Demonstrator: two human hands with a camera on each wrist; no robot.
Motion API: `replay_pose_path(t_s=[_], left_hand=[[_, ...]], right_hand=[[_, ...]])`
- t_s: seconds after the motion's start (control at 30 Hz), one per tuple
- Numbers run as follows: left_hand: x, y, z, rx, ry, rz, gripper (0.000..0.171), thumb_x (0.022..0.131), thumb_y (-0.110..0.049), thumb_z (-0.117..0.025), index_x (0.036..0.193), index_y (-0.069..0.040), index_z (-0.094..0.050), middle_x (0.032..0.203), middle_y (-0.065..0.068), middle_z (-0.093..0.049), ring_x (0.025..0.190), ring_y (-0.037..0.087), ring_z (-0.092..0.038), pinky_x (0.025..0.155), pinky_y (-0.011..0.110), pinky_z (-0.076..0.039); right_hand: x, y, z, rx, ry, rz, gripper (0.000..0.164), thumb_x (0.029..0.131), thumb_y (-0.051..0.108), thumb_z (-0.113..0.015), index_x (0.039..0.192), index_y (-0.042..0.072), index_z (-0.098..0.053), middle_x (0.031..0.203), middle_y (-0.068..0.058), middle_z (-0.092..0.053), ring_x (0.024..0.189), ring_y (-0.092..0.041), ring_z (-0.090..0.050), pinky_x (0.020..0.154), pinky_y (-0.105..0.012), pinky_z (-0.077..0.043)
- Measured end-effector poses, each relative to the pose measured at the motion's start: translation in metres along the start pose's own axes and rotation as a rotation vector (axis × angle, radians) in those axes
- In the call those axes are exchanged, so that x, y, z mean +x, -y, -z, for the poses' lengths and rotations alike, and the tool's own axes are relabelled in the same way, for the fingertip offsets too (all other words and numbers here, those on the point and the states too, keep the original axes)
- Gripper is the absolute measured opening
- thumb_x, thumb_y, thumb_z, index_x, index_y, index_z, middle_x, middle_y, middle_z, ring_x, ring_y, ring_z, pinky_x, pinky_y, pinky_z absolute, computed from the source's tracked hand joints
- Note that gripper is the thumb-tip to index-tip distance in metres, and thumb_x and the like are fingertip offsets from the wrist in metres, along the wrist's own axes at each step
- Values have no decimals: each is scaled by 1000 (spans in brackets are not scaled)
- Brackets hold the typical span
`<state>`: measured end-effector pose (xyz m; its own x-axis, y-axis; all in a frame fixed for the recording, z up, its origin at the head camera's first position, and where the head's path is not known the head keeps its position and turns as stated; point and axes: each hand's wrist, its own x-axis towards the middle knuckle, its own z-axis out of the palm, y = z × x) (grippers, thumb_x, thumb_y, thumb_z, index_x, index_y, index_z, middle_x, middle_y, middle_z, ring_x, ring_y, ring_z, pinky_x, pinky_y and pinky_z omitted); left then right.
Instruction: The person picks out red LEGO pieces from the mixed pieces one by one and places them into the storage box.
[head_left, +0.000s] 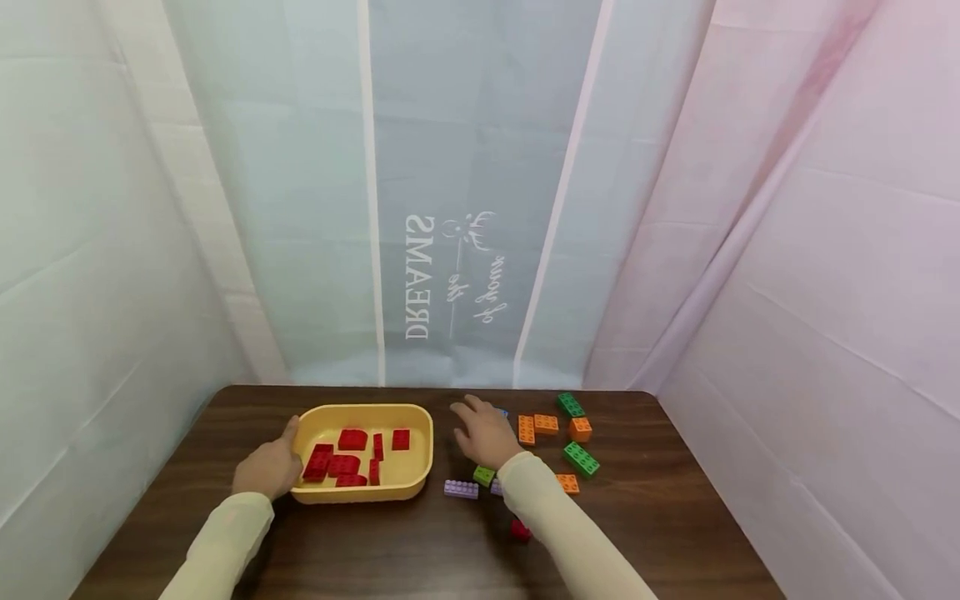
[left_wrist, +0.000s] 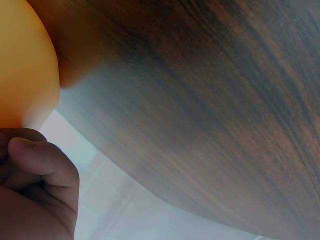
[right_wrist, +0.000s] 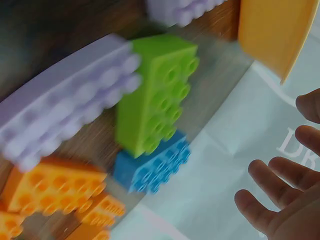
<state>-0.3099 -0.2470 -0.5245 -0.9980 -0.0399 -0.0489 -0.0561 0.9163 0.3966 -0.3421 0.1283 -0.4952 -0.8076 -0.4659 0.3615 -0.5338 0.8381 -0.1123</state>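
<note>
A yellow plastic tub [head_left: 360, 495] holds several red toy building bricks [head_left: 343, 466]. At the tub's left side, my left hand [head_left: 266, 467] grips the rim; in the left wrist view its fingers curl against the tub's edge. My right hand [head_left: 486, 435] hovers right of the tub with spread fingers and nothing in them. Close to that hand lie a lime green brick [right_wrist: 155, 95], a blue brick [right_wrist: 152, 167] and a lavender brick [right_wrist: 70, 95]. Another lavender brick [head_left: 461, 489] rests between the tub and my right forearm.
Orange bricks [head_left: 546, 424] and green bricks [head_left: 581, 458] are scattered on the right of the dark wooden table [head_left: 360, 550]. One red brick [head_left: 520, 530] sits beside my right sleeve. Behind the table hangs a pale blue curtain [head_left: 480, 167] with mirrored lettering.
</note>
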Motion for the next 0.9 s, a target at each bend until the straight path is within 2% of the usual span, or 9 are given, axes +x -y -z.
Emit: replay_pose_path(t_s=[0.23,0.57,0.83,0.9], left_hand=[[-2,2,1,-9,2,-22,69,89,-15,-39,150,-2,-11,58,9,-46,52,23,-45,49,38,-39],[-2,2,5,-2,17,-24,69,89,-16,-39,150,-1,-9,60,10,-46,54,24,-46,52,38,-39],[-2,1,6,4,27,-24,70,89,-16,-39,150,-1,-7,62,10,-47,57,24,-47,53,38,-40],[-2,2,6,6,29,-26,70,89,-16,-38,149,0,-7,62,10,-47,57,25,-47,53,39,-40]], right_hand=[[-26,-15,8,-21,48,-30,44,93,32,-56,133,16,-54,137,-12,-47,120,-31,-48,92,-53,-40],[-71,-34,12,51,94,-80,45,90,28,-60,132,12,-55,134,-15,-49,117,-32,-50,93,-56,-37],[-105,-36,19,34,109,-124,37,89,31,-63,120,12,-62,111,-5,-58,101,-25,-54,87,-48,-43],[-112,-36,20,48,130,-157,39,89,34,-63,120,11,-62,113,-7,-58,104,-26,-53,87,-49,-43]])
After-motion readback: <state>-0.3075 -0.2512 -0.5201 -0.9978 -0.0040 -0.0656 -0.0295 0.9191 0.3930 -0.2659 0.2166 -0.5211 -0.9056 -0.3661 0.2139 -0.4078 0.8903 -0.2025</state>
